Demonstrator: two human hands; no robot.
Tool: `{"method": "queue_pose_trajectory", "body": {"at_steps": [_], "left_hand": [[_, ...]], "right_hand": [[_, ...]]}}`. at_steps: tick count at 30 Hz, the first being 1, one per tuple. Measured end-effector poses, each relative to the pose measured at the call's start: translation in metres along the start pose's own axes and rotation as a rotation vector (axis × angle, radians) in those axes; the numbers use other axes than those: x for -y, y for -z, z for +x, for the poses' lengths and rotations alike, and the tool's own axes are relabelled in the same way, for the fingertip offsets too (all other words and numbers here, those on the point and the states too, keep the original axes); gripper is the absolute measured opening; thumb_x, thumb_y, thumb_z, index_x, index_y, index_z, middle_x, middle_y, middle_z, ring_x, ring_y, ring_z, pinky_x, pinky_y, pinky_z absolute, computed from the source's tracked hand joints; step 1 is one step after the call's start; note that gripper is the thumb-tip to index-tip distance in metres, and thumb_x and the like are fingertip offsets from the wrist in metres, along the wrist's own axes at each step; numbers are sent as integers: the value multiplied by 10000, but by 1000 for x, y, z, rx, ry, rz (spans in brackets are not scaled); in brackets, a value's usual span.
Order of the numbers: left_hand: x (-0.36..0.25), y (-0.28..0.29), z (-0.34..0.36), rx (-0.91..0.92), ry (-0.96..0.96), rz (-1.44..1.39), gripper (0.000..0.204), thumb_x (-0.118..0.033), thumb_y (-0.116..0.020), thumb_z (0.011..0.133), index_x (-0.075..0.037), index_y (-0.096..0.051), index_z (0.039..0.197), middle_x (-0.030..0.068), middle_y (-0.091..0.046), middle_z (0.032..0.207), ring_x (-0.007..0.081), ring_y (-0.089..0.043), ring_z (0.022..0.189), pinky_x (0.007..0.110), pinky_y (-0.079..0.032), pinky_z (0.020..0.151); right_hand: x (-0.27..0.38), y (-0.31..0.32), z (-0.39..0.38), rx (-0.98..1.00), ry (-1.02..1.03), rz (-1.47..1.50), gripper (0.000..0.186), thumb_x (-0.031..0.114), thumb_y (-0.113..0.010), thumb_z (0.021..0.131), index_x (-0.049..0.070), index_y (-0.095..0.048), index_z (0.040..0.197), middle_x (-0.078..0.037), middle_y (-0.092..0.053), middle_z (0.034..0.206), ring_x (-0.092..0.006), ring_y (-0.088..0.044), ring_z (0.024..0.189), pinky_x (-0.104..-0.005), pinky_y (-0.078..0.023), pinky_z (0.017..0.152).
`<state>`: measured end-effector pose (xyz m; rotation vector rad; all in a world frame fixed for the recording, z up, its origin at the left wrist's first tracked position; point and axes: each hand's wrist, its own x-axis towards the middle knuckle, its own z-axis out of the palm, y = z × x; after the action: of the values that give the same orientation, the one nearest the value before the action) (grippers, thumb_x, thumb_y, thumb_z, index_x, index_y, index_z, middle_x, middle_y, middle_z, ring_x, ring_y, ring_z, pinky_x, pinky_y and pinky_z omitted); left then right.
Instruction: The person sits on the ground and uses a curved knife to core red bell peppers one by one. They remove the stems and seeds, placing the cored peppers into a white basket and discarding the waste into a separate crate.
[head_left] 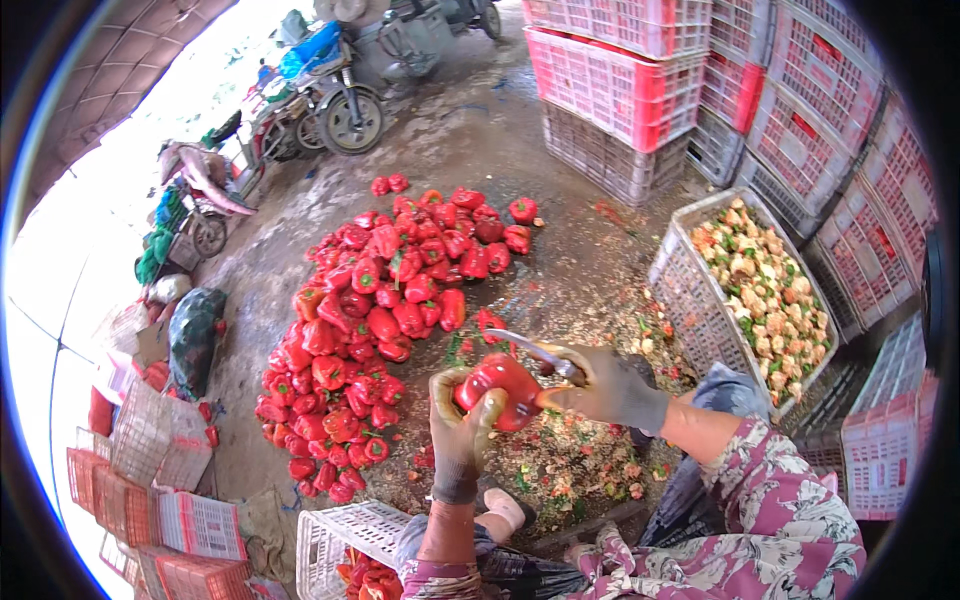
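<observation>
My gloved left hand [460, 430] is closed round a red bell pepper [503, 388], holding it up above the littered floor. In my gloved right hand [610, 385] is a knife [540, 352] with a curved blade that points up and to the left. The right thumb reaches to the pepper's right side, where the stem end seems to be; the fingers hide part of it. Just beyond my hands lies a large heap of red bell peppers [385, 300] on the ground. Cut pepper pieces [368, 578] fill a white crate [345, 535] by my left knee.
A crate [715, 300] of pale pepper cores [765, 300] stands at the right. Stacked plastic crates [620, 90] rise behind it. Seeds and scraps [580, 460] cover the floor near my feet. More crates [200, 525] lie at the left; motorbikes [350, 115] are parked far off.
</observation>
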<state>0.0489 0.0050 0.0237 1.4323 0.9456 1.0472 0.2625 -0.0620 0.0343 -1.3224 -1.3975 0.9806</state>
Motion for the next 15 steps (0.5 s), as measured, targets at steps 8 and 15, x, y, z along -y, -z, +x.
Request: {"method": "queue_pose_trajectory", "body": {"at_steps": [8, 15], "left_hand": [[-11, -11, -14, 237, 84, 60, 418, -82, -796, 792, -9, -571, 1137, 99, -614, 1171, 165, -588, 1096, 336, -481, 984], [-28, -11, -19, 313, 157, -78, 485, -187, -826, 799, -4, -563, 1163, 126, -638, 1207, 186, -606, 1119, 346, -497, 977]], "right_hand": [[-18, 0, 0, 236, 44, 217, 619, 251, -831, 794, 15, -580, 1309, -66, -692, 1035, -85, -589, 902, -269, -509, 797], [6, 13, -8, 213, -94, 269, 482, 198, -821, 767, 46, -658, 1194, 8, -643, 898, -64, -535, 804, -253, -472, 719]]}}
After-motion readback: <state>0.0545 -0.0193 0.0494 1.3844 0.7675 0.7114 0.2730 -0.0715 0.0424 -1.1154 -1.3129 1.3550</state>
